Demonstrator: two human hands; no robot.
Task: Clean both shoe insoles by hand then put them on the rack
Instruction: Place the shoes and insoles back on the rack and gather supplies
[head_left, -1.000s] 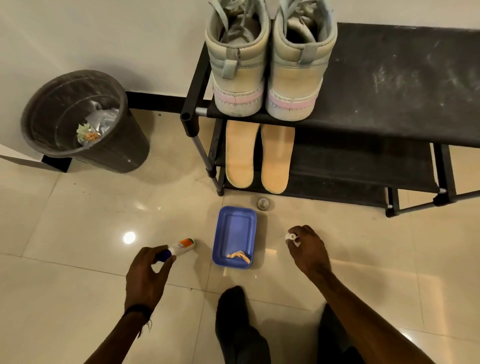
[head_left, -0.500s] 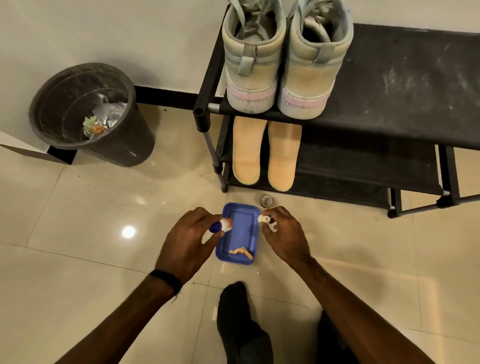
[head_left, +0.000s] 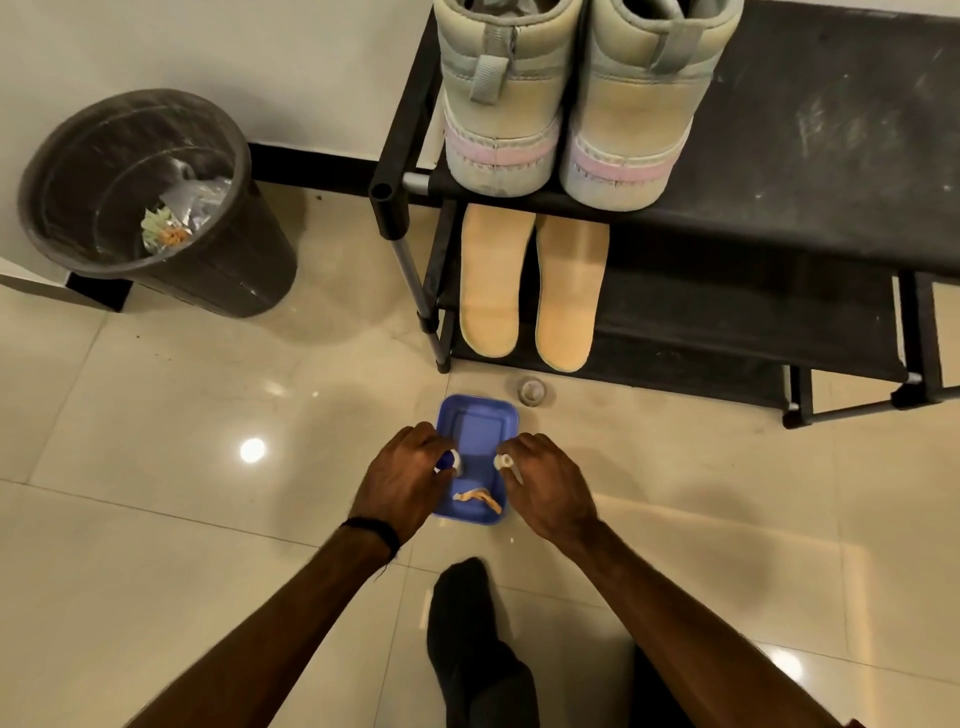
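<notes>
Now both hands have converged over the blue tray (head_left: 475, 423), left hand (head_left: 402, 480) gripping the small bottle (head_left: 448, 461), right hand (head_left: 550, 486) pinching its cap (head_left: 503, 461); recapping likely, both insoles (head_left: 532, 286) already on the rack (head_left: 779, 130) at 12 o'clock.

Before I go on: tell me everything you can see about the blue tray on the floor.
The blue tray is a shallow rectangular dish with rounded corners, plastic by its look, lying flat on the tiled floor in front of the rack. A small orange-and-white scrap lies near its close end. The left hand and right hand overlap its side rims; contact cannot be told.
</notes>
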